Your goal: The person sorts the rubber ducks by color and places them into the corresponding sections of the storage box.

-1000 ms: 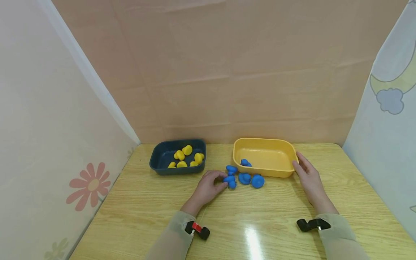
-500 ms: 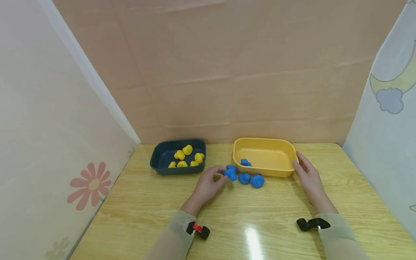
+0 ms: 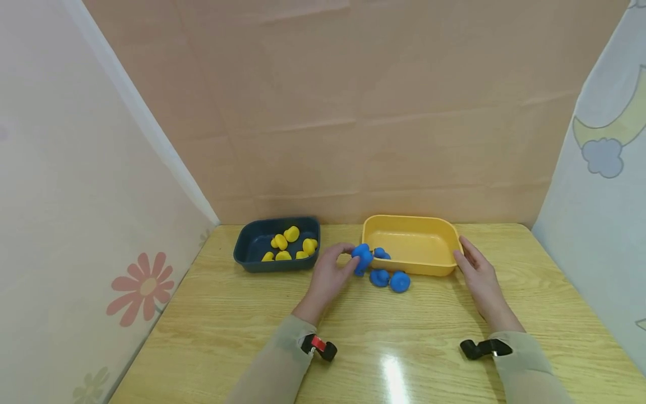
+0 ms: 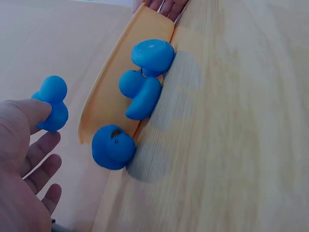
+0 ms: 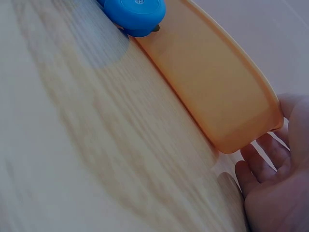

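Observation:
In the head view my left hand (image 3: 328, 275) holds a blue rubber duck (image 3: 363, 252) up beside the left end of the yellow bin (image 3: 411, 265). The left wrist view has the thumb pressed on this duck (image 4: 54, 113), other fingers spread below. Another duck (image 4: 113, 147) stands just under it. Two more blue ducks, one (image 3: 379, 277) left and one (image 3: 400, 281) right, lie along the bin's front wall. Inside the bin sits a blue duck (image 3: 381, 253), partly hidden by the wall. My right hand (image 3: 479, 278) grips the bin's right end, thumb at the rim.
A dark blue bin (image 3: 275, 267) with several yellow ducks (image 3: 282, 256) stands at the back left of the wooden table (image 3: 414, 336). Behind both bins rises a beige cloth backdrop (image 3: 348, 140), with pale patterned walls (image 3: 75, 168) at the sides.
My left hand has picked up a blue duck from the table and moved it up and slightly right toward the yellow bin. The right hand and both bins have stayed put.

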A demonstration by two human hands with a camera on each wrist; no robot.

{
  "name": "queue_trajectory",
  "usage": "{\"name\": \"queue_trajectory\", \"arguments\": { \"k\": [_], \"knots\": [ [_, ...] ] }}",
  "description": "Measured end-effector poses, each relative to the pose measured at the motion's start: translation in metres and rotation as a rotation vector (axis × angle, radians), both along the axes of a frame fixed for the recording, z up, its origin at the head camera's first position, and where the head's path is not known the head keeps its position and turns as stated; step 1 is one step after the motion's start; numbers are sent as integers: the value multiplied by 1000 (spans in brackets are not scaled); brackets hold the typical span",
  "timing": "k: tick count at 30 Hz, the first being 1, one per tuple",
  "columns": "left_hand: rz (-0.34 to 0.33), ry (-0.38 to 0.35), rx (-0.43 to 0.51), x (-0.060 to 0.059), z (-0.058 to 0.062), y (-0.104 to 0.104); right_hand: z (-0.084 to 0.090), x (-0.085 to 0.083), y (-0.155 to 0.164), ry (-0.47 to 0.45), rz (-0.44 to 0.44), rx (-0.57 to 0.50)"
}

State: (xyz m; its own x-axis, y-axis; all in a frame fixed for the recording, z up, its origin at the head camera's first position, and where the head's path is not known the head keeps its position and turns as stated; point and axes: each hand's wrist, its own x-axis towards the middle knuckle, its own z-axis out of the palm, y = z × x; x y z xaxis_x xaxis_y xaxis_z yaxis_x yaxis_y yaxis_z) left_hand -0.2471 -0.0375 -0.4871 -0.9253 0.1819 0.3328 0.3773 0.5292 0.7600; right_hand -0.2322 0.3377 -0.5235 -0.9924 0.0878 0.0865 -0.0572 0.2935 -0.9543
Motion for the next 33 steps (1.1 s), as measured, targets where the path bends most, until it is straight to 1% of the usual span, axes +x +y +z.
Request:
{"name": "queue_trajectory", "arguments": {
  "k": [3,5,10,16,21,29,33],
  "knots": [
    [6,50,-6,-6,0,6,0,0,0,-4,3,1],
    [15,69,-10,-10,0,10,0,1,0,-9,1,3],
    [62,71,-30,-18,-1,21,1,2,-1,-13,-2,1],
    [93,104,-44,-26,1,32,0,3,-1,-15,2,7],
    [111,90,-42,-31,2,40,1,3,-2,-12,-1,16],
    [166,30,-65,-38,0,50,-3,1,-1,-11,2,9],
    [178,4,-60,-40,0,53,-3,1,0,-8,6,5]
  ]
}}
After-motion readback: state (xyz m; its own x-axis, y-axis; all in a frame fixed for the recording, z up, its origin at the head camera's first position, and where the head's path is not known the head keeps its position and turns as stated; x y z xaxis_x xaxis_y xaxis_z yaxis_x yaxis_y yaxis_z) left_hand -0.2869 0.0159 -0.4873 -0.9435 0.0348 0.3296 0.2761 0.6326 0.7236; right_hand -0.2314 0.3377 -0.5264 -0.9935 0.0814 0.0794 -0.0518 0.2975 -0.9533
